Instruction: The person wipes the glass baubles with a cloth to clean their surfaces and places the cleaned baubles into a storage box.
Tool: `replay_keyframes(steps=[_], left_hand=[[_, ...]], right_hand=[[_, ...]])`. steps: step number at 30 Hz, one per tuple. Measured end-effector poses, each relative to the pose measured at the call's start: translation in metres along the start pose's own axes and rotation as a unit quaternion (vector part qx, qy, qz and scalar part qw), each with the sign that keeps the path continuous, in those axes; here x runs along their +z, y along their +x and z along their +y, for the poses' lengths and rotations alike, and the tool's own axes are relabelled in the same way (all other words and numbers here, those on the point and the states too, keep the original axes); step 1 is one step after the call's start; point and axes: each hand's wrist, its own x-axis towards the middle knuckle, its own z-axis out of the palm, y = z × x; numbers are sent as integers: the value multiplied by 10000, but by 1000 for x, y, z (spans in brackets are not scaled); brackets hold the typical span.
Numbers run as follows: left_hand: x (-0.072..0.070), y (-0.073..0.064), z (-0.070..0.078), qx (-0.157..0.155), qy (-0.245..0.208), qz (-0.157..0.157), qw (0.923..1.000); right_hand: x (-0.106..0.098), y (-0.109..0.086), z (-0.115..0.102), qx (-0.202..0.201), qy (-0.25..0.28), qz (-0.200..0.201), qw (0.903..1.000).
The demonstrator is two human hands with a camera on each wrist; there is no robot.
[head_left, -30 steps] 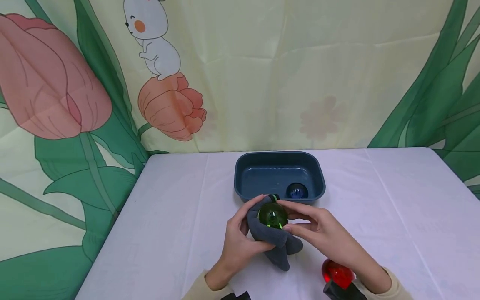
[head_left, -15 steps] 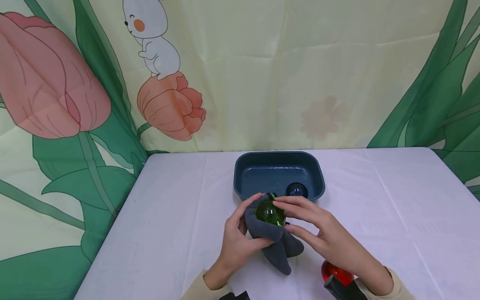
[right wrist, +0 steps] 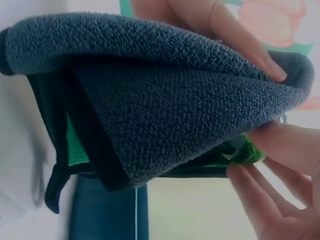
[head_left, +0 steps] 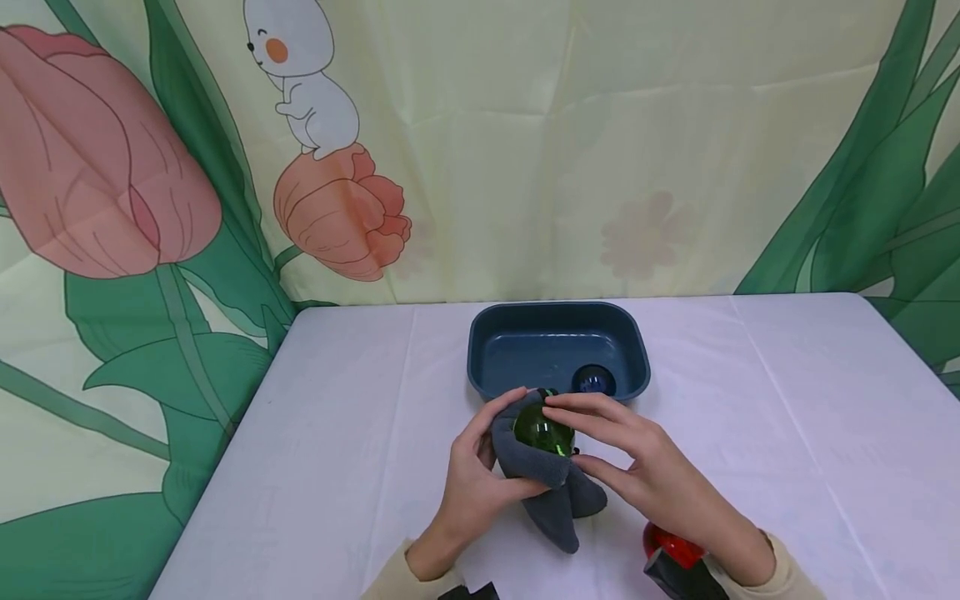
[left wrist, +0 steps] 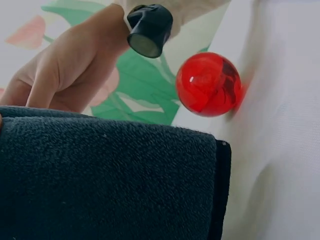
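Observation:
A clear green ball sits in the folds of a dark grey towelling cloth, held above the table. My left hand grips the cloth from the left, thumb in front, cupping the ball through it. From the right, my right hand holds the ball's bare side between its fingertips and thumb. In the right wrist view the cloth shows a dark trim and a green underside; it covers most of the ball. A cloth corner hangs down below the left hand.
A dark blue tray stands just beyond the hands, with a dark blue ball in its near right part. A clear red ball rests on the white table, partly hidden under the right forearm in the head view. A printed curtain hangs behind.
My right fingers have shifted further over the top of the green ball, and the thumb has slid slightly lower. The ball and cloth have moved only a little; the left hand keeps its grip.

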Motion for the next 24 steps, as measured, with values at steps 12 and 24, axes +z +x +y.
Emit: replay_keyframes(steps=[12, 24], left_hand=[[0, 4, 7, -430, 189, 99, 9988], [4, 5, 11, -1189, 510, 654, 9894]], right_hand=[[0, -2, 1, -118, -211, -9, 9997], [0, 1, 0, -360, -287, 247, 9986]])
